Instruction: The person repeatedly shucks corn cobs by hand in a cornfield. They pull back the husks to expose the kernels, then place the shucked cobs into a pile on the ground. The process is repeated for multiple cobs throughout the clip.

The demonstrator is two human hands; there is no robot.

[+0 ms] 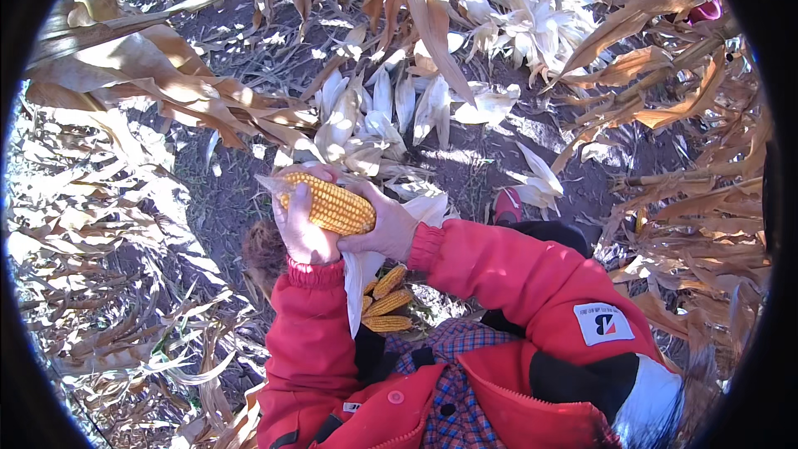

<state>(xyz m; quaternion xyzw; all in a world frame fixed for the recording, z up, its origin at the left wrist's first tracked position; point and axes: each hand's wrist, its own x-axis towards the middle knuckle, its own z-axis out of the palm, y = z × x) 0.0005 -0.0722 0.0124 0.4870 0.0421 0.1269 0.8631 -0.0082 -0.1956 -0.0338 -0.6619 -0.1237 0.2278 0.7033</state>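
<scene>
My left hand (303, 218) is wrapped around an ear of yellow corn (330, 202), its thumb lying across the kernels near the silk end. At the ear's other end, my right hand (383, 221) grips the base. Pale husk leaves (363, 284) hang down from beneath my hands, and another piece of husk sticks out past my right wrist. Below my hands, several husked yellow ears (388, 302) lie together on the ground close to my body. Beyond my hands is a pile of ears in whitish husks (374, 115).
Dry corn stalks and leaves (704, 181) stand on the right, with more dry leaves (181, 87) at upper left. A heap of loose husks (536, 19) lies at the upper right. A red shoe (508, 204) shows beyond my right forearm.
</scene>
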